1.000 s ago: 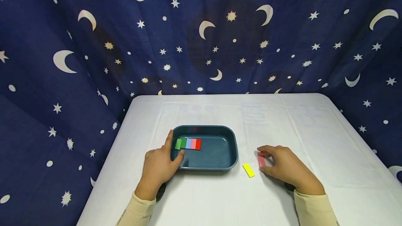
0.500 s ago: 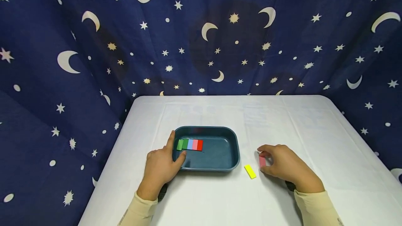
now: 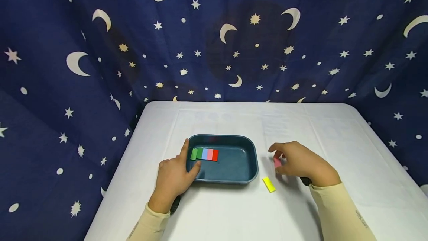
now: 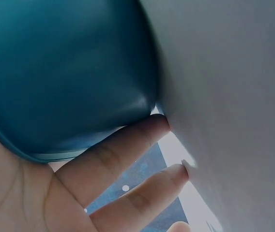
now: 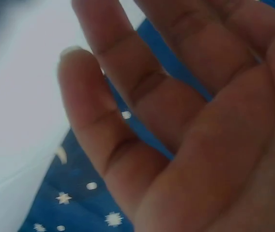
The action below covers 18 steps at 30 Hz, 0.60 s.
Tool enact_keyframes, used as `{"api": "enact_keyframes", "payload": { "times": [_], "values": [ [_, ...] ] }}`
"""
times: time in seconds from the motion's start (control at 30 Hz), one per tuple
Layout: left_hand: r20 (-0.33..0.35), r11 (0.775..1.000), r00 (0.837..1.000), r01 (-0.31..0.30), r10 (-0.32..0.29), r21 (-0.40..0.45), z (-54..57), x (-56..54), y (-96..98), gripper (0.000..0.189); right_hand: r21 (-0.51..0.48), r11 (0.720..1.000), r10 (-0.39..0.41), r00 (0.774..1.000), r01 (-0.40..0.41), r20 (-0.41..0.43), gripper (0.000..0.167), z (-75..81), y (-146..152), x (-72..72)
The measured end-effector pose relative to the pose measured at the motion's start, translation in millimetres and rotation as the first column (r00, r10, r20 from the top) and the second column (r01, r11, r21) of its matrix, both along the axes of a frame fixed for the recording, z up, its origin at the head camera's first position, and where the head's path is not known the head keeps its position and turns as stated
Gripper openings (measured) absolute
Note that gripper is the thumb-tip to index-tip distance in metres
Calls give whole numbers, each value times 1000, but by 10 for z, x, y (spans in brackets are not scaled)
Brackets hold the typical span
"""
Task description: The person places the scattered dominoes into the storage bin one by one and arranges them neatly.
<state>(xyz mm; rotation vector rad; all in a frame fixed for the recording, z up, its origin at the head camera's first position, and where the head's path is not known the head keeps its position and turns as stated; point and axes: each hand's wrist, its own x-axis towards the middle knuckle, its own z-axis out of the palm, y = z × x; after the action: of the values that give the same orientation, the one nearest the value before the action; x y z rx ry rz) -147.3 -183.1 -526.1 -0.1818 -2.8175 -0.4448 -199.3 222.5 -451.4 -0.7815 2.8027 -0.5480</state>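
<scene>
My left hand (image 3: 175, 176) lies against the left end of a dark teal tray (image 3: 234, 170). Its index finger runs straight along the rim and its thumb reaches over the near left corner. Straight fingers (image 4: 111, 150) touch the tray's outer wall in the left wrist view. To the right of the tray, my right hand (image 3: 302, 161) pinches a small pink tile (image 3: 277, 163) between thumb and fingers, partly covering it. The right wrist view shows other fingers (image 5: 128, 67) loosely extended, but not the tile. A yellow tile (image 3: 269, 184) lies between tray and right hand.
Inside the tray, several tiles form a row at the left: light green (image 3: 194, 154), dark green (image 3: 199, 153), blue (image 3: 204, 154), pink (image 3: 209, 154) and red (image 3: 215, 155). A white cloth covers the table (image 3: 234, 215). A dark blue starry curtain (image 3: 200, 29) hangs behind.
My right hand has moved away from me with the pink tile, which now sits farther from the yellow tile. My left hand stays at the tray. The whole view has shifted slightly.
</scene>
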Motion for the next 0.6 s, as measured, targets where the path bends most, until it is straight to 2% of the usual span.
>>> {"api": "enact_keyframes", "payload": {
  "times": [0.27, 0.6],
  "values": [
    [-4, 1000, 1000, 0, 0, -3, 40, 0, 1, 88, -48, 998, 24, 986, -32, -162, 43, 255, -357, -180],
    [-15, 1000, 1000, 1, -1, -10, 20, 1, 11, 88, -85, 994, 48, 983, -64, -175, 47, 365, -836, -271]
  ]
}}
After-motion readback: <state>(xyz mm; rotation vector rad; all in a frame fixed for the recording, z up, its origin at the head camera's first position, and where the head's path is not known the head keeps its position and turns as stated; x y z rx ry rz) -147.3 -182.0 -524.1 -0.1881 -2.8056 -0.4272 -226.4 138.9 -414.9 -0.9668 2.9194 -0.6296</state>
